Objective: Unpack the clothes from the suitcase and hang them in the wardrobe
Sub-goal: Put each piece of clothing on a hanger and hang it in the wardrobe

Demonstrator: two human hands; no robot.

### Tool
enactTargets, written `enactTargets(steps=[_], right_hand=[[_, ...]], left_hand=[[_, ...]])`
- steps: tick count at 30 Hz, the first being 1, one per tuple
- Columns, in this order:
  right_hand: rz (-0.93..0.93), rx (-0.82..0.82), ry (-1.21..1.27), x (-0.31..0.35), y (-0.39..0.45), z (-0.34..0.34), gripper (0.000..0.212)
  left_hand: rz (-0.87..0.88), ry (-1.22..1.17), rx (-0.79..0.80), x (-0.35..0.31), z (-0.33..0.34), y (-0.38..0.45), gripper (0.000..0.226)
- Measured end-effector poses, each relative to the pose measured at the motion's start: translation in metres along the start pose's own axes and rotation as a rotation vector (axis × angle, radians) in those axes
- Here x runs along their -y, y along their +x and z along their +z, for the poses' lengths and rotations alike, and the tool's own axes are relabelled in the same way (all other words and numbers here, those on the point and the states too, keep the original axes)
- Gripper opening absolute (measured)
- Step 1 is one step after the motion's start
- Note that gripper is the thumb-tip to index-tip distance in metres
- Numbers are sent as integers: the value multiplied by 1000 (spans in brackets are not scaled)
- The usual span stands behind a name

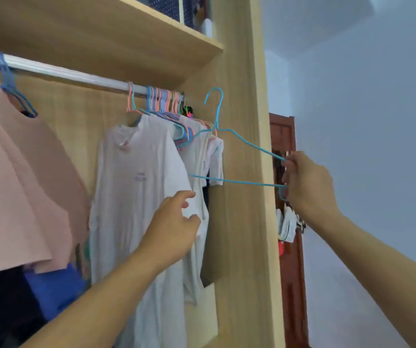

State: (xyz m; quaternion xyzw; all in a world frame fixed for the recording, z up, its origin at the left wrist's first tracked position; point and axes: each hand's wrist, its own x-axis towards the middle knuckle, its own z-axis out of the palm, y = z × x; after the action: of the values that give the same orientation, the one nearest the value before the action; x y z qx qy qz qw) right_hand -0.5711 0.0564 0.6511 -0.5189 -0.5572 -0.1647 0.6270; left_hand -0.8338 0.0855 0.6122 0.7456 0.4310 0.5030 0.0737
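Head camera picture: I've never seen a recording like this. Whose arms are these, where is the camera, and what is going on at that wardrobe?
No machine here: these are a person's own two arms, filmed by one wide-angle camera worn on the head, looking forward at the hands. The right hand pinches one end of an empty blue wire hanger, held off the rail, out past the wardrobe's side panel. The left hand reaches with loose fingers at the sleeve of a white T-shirt hanging there; it holds nothing. Above runs the white clothes rail, carrying a bunch of pink and blue hangers, with a pink garment hanging at the left. The suitcase is out of view.
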Motion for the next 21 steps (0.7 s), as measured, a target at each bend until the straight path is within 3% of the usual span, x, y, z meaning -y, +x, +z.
enactTargets(steps=[5, 10, 14, 16, 19, 20, 21], right_hand=[[253, 0, 115, -54, -86, -98, 19], [523, 120, 120, -150, -219, -207, 21], [839, 299, 121, -236, -349, -285, 22], [981, 350, 83, -282, -410, -330, 22], [1160, 466, 69, -337, -477, -402, 20], [1246, 534, 35, -353, -492, -424, 25], [1309, 614, -9, -369, -507, -447, 44]], left_hand=[[-255, -514, 86, -12, 89, -64, 35], [-696, -931, 87, -5, 184, -165, 24], [-1068, -1173, 116, 9, 266, -268, 30], [-1163, -1188, 101, 2, 310, -311, 23], [-1227, -1017, 215, -22, 385, -369, 29], [-1231, -973, 263, -34, 405, -389, 29], [-1236, -933, 306, -45, 423, -407, 27]])
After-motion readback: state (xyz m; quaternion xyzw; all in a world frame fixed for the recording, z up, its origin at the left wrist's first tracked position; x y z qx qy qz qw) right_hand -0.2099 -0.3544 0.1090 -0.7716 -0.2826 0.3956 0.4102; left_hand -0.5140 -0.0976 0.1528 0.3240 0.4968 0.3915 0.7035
